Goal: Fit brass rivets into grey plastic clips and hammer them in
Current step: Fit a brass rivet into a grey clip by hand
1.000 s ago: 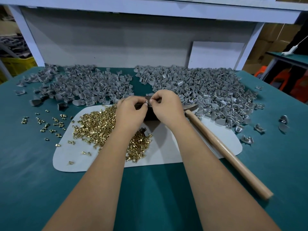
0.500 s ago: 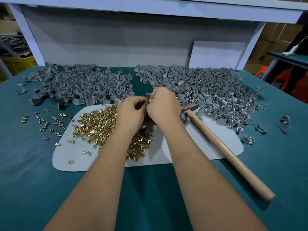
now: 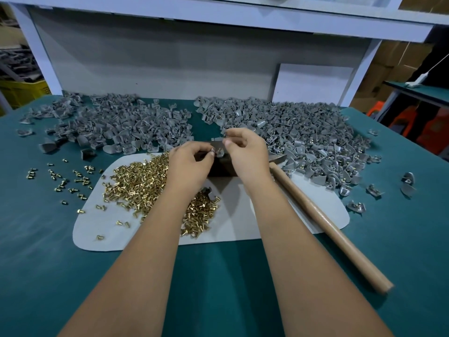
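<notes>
Both hands meet over a dark block (image 3: 220, 167) at the desk's (image 3: 218, 276) centre, left hand (image 3: 189, 164) pinching a brass rivet (image 3: 211, 150) toward the grey clip (image 3: 220, 153) steadied under the right hand's (image 3: 245, 154) curled fingers, with the rivet heap (image 3: 136, 181), unfitted clips (image 3: 116, 125) and hammer (image 3: 323, 222) kept near, likely for quick reach.

Both bare forearms are extended from the near edge of the desk toward its middle, converging as they go. The left hand (image 3: 192, 164) is held knuckles up, its fingers curled inward and its fingertips (image 3: 211, 153) drawn together in a pinch; what is pinched is too small to be told. The right hand (image 3: 245, 152) is raised slightly higher and just beside the left, apart from it, with its thumb and forefinger brought together and the other fingers loosely curled. The 2 wrists are kept straight.
</notes>
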